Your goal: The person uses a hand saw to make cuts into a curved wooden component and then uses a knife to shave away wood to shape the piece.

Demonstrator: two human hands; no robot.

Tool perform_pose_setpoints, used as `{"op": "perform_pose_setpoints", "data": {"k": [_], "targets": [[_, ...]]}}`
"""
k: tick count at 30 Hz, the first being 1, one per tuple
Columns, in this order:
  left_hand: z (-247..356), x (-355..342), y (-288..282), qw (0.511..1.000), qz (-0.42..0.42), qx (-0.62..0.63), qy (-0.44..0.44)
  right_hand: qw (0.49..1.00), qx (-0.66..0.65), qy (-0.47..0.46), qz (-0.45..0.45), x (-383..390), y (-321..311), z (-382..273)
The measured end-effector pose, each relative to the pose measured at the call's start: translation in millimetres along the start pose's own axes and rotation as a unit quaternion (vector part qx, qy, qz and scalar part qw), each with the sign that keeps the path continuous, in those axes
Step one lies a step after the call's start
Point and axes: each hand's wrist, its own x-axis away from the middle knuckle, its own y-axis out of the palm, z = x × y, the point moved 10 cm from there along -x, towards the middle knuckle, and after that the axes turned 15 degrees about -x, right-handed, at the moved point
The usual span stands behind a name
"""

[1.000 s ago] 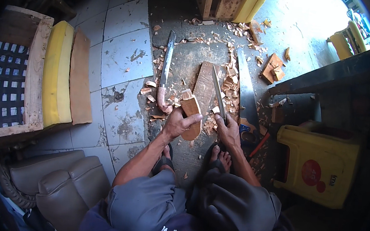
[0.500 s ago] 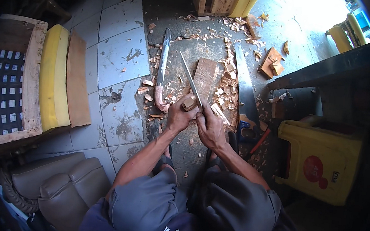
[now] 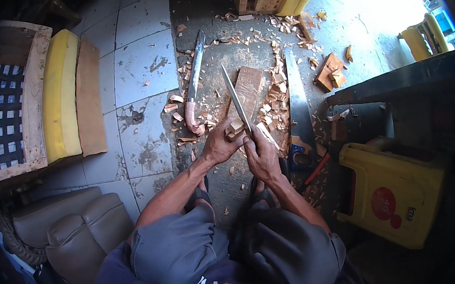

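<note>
left hand [image 3: 221,147] grips a mostly hidden block [image 3: 235,126]; right hand [image 3: 262,157] clasps a partly covered blade [image 3: 234,95].

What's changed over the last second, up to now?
The right hand has moved left, bringing the knife from right of the block to close by it, slanting left. The left hand has tipped the block so its end faces up. Nothing was let go. The machete, saw and board on the floor stayed put.
</note>
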Motion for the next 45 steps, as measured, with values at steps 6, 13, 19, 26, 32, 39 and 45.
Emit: {"op": "perform_pose_setpoints", "data": {"k": [6,13,19,26,32,39,45], "targets": [[-2.3,-7.2,-7.4,0.997,0.019,0.060,0.044,1.000,-0.011,0.004,0.028,-4.7,-4.4,-4.1],[-6.4,-11.6,-29.4,0.996,0.033,-0.078,-0.030,0.998,0.009,-0.022,0.064,-0.7,-18.6,3.3],[-5.9,-11.3,-49.9,0.991,0.107,-0.059,-0.064,0.996,-0.070,-0.031,0.052,-2.5,-12.0,-9.6],[15.7,-4.2,-56.0,0.960,0.151,-0.233,0.030,0.984,-0.117,-0.116,0.061,2.3,-7.9,-41.9],[7.6,-3.8,-52.1,0.964,0.130,-0.224,-0.059,0.996,0.077,-0.032,-0.040,-5.7,23.7,30.2],[26.1,-5.0,-50.9,0.954,0.133,-0.266,-0.025,0.981,-0.049,-0.171,0.084,6.5,-8.6,-12.5],[19.7,-5.0,-46.7,0.956,0.099,-0.272,-0.050,0.993,-0.019,-0.110,0.040,-12.4,-4.9,-35.7]]}}
